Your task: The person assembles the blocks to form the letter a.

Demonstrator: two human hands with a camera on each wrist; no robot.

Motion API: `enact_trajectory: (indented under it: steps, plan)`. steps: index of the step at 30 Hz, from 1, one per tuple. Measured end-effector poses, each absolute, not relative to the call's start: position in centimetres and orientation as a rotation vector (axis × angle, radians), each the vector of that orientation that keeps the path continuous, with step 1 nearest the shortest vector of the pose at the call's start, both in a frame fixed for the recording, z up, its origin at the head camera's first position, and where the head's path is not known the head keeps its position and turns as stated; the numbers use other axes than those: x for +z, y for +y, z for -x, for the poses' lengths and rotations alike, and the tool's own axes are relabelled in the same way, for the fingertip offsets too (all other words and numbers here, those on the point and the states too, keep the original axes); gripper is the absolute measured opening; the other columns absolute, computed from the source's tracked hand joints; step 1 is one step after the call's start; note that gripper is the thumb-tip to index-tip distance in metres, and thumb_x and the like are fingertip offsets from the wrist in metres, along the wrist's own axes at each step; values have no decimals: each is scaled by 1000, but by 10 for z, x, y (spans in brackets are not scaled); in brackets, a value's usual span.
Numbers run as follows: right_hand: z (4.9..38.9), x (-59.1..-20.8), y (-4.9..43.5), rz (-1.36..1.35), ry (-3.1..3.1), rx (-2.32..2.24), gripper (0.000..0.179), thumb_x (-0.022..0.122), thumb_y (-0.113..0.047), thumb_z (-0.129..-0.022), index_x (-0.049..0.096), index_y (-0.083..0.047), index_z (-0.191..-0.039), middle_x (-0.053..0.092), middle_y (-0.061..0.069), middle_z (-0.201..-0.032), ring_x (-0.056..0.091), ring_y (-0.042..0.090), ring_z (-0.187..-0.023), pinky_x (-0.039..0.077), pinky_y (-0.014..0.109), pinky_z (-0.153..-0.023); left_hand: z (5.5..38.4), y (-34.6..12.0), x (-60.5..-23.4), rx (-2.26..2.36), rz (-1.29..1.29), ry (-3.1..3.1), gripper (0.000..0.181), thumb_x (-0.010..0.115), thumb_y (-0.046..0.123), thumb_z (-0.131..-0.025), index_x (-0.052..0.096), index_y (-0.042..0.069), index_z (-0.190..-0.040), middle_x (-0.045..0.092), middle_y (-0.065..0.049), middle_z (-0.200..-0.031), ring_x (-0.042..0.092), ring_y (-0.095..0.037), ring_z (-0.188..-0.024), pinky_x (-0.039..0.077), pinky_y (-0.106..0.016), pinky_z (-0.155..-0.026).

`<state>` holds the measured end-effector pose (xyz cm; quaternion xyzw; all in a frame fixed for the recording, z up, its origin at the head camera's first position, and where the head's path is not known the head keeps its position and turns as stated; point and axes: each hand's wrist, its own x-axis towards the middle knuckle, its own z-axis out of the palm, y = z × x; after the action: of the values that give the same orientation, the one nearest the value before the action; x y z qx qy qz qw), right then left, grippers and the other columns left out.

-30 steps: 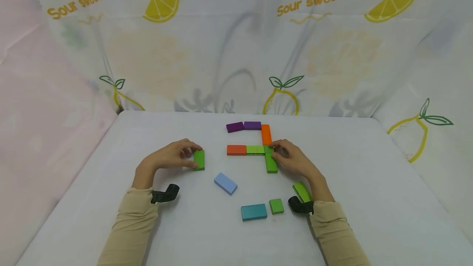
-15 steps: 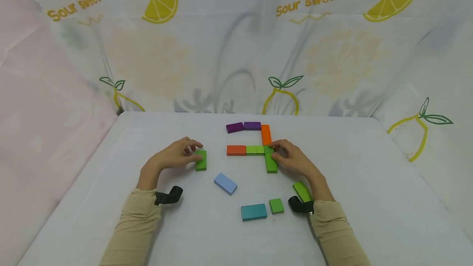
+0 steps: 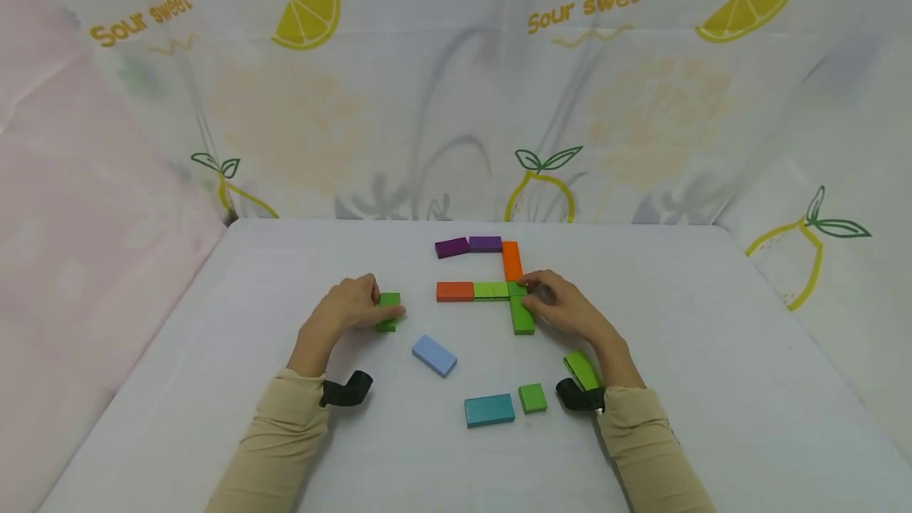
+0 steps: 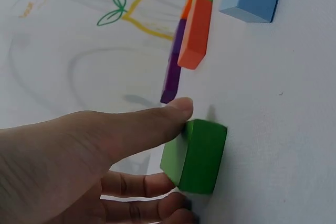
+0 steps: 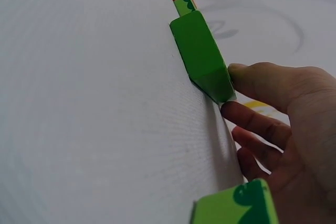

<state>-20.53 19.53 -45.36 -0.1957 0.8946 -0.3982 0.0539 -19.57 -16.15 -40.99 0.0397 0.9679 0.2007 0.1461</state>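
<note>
In the head view my left hand (image 3: pixel 349 307) is at a green block (image 3: pixel 388 313) on the white table. The left wrist view shows the thumb lying across one end of this block (image 4: pixel 202 156) and curled fingers at its other side. My right hand (image 3: pixel 563 303) rests its thumb and index finger against a long green block (image 3: pixel 522 317) at the joined shape's near end. In the right wrist view these relaxed fingertips touch that block's edge (image 5: pixel 199 45). A small green piece (image 3: pixel 516 288) adjoins it, partly behind the fingers.
The shape continues with a light green block (image 3: pixel 491 291), red-orange block (image 3: pixel 454 291), orange block (image 3: pixel 512 261) and two purple blocks (image 3: pixel 485 244). Loose nearby lie a pale blue block (image 3: pixel 434 355), teal block (image 3: pixel 489 410), green square block (image 3: pixel 532 397) and lime block (image 3: pixel 583 370).
My left hand has turned and shifted right, its thumb passing from the near end of the green block to across it. That block has slid slightly right. The right hand stays put.
</note>
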Motion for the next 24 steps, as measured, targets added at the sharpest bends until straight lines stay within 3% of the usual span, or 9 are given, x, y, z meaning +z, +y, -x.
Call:
enact_trajectory:
  steps: [7, 15, 24]
  plan:
    - [205, -453, 196, 590, 2715, -1212, 35, 60, -24, -92, 55, -14, -125, 58, 8, -118, 50, 26, -116, 33, 50, -108, 200, -160, -411, 569, -231, 2823, 42, 68, 41, -80, 60, 3, -96, 63, -9, -87, 54, -19, -73, 41, -26, -58]
    - [206, -453, 195, 610, 2711, -1216, 36, 60, -26, -93, 55, -13, -126, 58, 8, -119, 50, 27, -116, 33, 51, -108, 200, -157, -411, 626, -260, 2828, 44, 66, 40, -82, 64, 1, -102, 68, -13, -97, 58, -21, -81, 44, -27, -62]
    - [205, -453, 196, 578, 2701, -1220, 37, 60, -27, -92, 54, -13, -126, 57, 8, -121, 50, 27, -117, 33, 50, -108, 200, -154, -412, 728, -281, 2774, 44, 64, 37, -85, 60, 6, -117, 70, -14, -97, 60, -15, -68, 44, -27, -58]
